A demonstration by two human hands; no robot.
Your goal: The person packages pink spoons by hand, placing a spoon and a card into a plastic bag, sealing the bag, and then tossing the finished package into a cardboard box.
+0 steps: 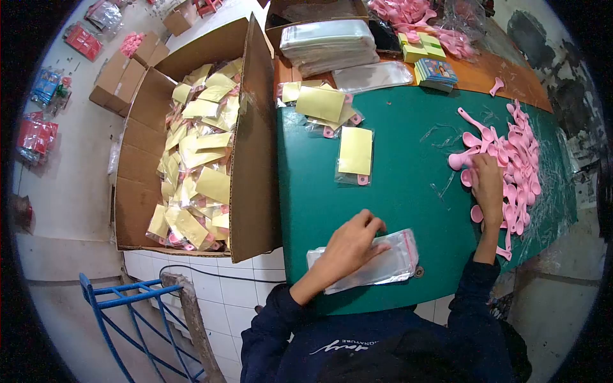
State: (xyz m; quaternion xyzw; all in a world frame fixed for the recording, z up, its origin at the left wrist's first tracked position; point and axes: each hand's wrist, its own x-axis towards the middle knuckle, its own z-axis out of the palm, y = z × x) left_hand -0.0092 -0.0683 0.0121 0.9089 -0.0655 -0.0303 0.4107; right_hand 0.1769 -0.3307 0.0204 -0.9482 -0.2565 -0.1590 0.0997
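My left hand (355,244) hovers over or rests lightly on a stack of clear plastic bags (399,258) near the front edge of the table. Its thumb stands apart from the bent fingers, and no object shows between them. At the right, my right hand (488,182) reaches into a heap of pink plastic spoons (520,156). The fingertips are pinched on a pink spoon (458,159) at the heap's left side; the fingers partly hide it. A packed bag with a yellow card (355,152) and a pink spoon lies farther back on the green tabletop (408,185).
A tall cardboard box (255,159) full of packed bags stands left of the table. More packed bags (321,104), clear bag stacks (329,45) and small card stacks (435,73) sit at the back. A blue metal frame (131,293) stands at the lower left.
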